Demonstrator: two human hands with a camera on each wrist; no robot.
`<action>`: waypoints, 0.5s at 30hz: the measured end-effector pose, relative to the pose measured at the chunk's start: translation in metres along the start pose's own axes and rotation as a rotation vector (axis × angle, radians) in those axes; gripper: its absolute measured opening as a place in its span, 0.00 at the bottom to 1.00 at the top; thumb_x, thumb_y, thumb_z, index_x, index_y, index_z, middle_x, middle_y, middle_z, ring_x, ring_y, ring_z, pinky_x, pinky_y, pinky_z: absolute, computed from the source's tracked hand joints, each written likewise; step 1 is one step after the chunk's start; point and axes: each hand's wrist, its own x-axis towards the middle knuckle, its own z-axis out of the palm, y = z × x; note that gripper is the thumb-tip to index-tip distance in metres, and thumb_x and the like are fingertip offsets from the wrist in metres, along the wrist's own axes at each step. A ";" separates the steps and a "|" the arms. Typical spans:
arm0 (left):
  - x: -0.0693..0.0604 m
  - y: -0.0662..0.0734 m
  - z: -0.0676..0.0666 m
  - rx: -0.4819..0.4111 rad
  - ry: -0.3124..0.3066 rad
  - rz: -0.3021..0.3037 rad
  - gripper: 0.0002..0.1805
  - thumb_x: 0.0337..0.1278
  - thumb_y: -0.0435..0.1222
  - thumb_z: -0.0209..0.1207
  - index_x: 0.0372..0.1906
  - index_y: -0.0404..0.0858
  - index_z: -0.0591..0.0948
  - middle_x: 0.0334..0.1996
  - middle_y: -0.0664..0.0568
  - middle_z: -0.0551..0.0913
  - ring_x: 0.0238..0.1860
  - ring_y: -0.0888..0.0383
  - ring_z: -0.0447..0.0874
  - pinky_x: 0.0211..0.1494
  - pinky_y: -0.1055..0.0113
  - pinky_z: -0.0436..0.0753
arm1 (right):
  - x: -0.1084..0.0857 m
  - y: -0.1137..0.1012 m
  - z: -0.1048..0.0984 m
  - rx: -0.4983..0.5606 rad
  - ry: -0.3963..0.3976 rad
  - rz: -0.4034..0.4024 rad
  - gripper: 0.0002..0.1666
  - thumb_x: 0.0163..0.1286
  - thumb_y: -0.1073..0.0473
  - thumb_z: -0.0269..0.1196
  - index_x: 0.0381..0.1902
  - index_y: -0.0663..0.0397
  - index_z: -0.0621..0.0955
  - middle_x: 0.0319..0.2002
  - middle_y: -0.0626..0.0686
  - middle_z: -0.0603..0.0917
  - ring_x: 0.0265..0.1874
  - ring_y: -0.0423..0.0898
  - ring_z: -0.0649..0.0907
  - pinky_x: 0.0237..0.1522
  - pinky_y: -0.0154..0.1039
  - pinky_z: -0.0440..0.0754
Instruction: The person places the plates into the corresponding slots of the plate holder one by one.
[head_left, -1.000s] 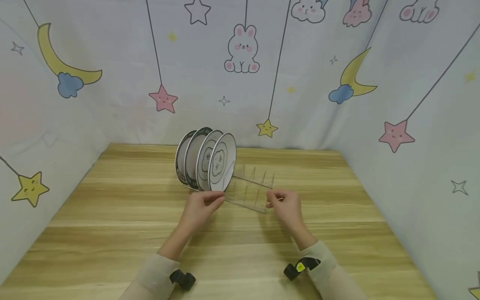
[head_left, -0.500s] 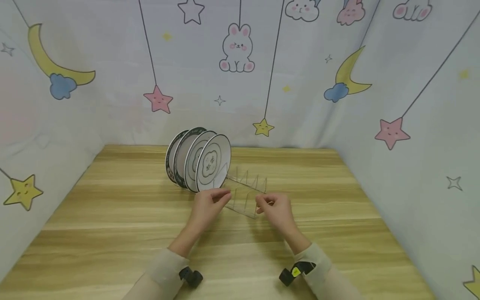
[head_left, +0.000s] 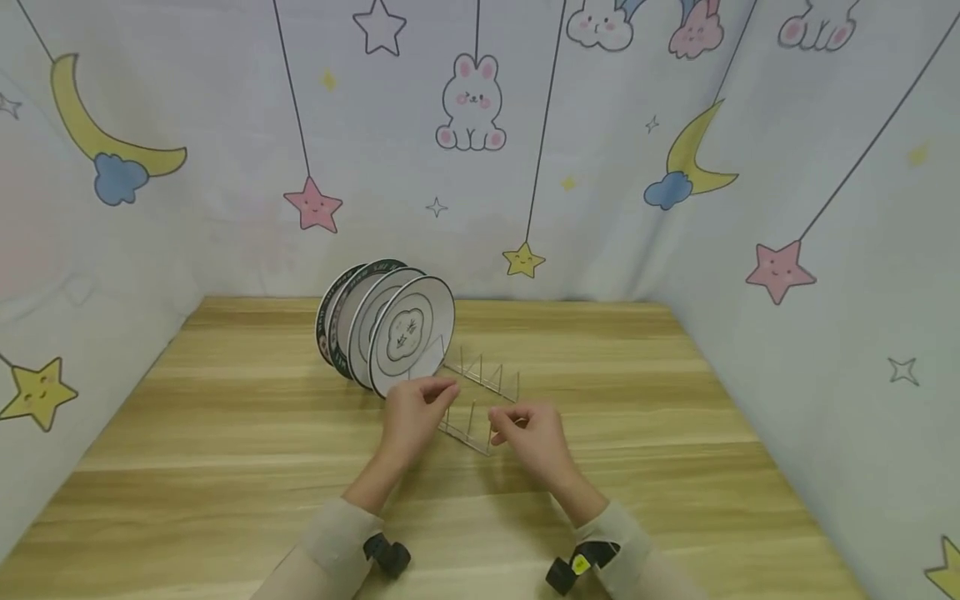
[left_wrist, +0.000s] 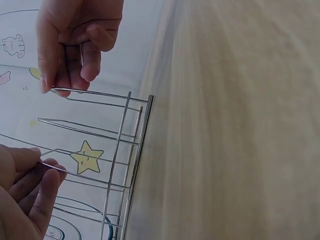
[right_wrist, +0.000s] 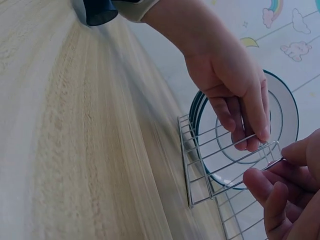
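Note:
A silver wire dish rack (head_left: 463, 439) stands on the wooden table, its right end angled toward me. Several white plates with dark rims (head_left: 411, 335) stand on edge in its left part, slightly tilted. My left hand (head_left: 411, 421) pinches the tip of an upright wire between thumb and fingers, just in front of the nearest plate. At the rack's right end, my right hand (head_left: 534, 433) pinches the end wire loop. In the left wrist view both thumb-and-finger grips on the wires show, my left hand (left_wrist: 30, 192) low and my right hand (left_wrist: 80, 42) above.
The wood-grain table (head_left: 637, 467) extends around the rack on all sides. Behind it and at both sides hangs a white curtain (head_left: 390, 142) printed with stars, moons and a rabbit. A black wrist camera (head_left: 387, 556) sits on the left cuff, another (head_left: 570, 571) on the right.
The rack has turned, its right end swinging toward me and leftward, so the plates' faces show more. Both hands have kept their hold, the right one moving left and nearer. The head view shifted slightly.

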 end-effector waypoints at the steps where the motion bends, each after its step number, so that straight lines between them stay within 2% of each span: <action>1: 0.001 0.000 0.000 0.007 0.008 -0.004 0.05 0.57 0.36 0.69 0.36 0.38 0.89 0.30 0.53 0.89 0.30 0.61 0.86 0.34 0.67 0.86 | 0.000 0.000 0.001 -0.001 0.000 -0.002 0.08 0.69 0.59 0.66 0.32 0.56 0.89 0.28 0.50 0.87 0.23 0.46 0.86 0.21 0.31 0.76; 7: 0.002 0.000 -0.004 0.011 0.016 -0.002 0.04 0.56 0.35 0.69 0.34 0.38 0.89 0.29 0.53 0.88 0.28 0.61 0.85 0.33 0.67 0.86 | 0.001 -0.002 0.003 -0.011 -0.012 0.023 0.10 0.68 0.55 0.66 0.34 0.54 0.89 0.26 0.51 0.87 0.25 0.49 0.86 0.18 0.30 0.71; 11: 0.001 -0.002 -0.004 0.001 0.008 0.015 0.03 0.56 0.34 0.69 0.34 0.38 0.89 0.29 0.53 0.88 0.28 0.61 0.85 0.32 0.68 0.86 | 0.004 -0.001 -0.006 -0.013 -0.027 0.072 0.14 0.67 0.50 0.68 0.36 0.56 0.89 0.25 0.53 0.87 0.28 0.55 0.86 0.20 0.36 0.80; 15: 0.001 -0.002 -0.004 -0.006 -0.001 0.013 0.03 0.57 0.34 0.69 0.34 0.38 0.89 0.29 0.53 0.88 0.28 0.61 0.85 0.32 0.68 0.86 | 0.013 0.001 -0.024 0.020 0.029 0.098 0.17 0.67 0.49 0.68 0.40 0.58 0.88 0.31 0.58 0.88 0.33 0.56 0.86 0.28 0.45 0.86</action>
